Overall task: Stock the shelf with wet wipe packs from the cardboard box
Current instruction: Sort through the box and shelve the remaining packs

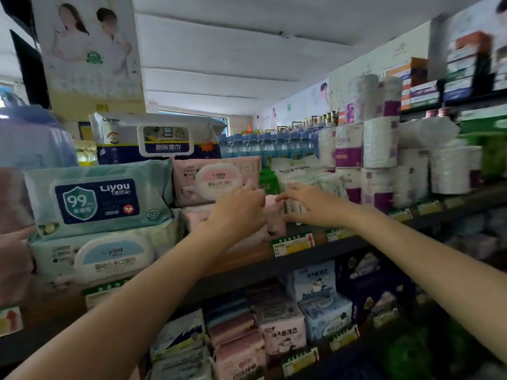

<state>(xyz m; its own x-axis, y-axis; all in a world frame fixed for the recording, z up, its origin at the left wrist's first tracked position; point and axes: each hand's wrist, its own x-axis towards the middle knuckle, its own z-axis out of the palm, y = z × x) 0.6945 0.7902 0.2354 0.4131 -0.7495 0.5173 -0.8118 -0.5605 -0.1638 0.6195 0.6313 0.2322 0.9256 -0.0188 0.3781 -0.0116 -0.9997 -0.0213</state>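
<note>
Pink wet wipe pack [270, 215] sat on the shelf [301, 259] at centre; we saw the left hand [238, 209] gripping it, the right hand [310, 204] at three o'clock, fingers straight, touching white packs [295, 208].

I am standing in a small shop, at a dark shelf [315, 259] with price tags [293, 244] clipped along its front edge. Wet wipe packs [96, 200] in blue and pink are stacked on it, toilet paper rolls [380, 142] are piled to my right, and rows of water bottles [270, 145] stand behind. Packs of tissues [282, 331] fill the shelf below, and advertising posters [90, 48] hang above.
</note>
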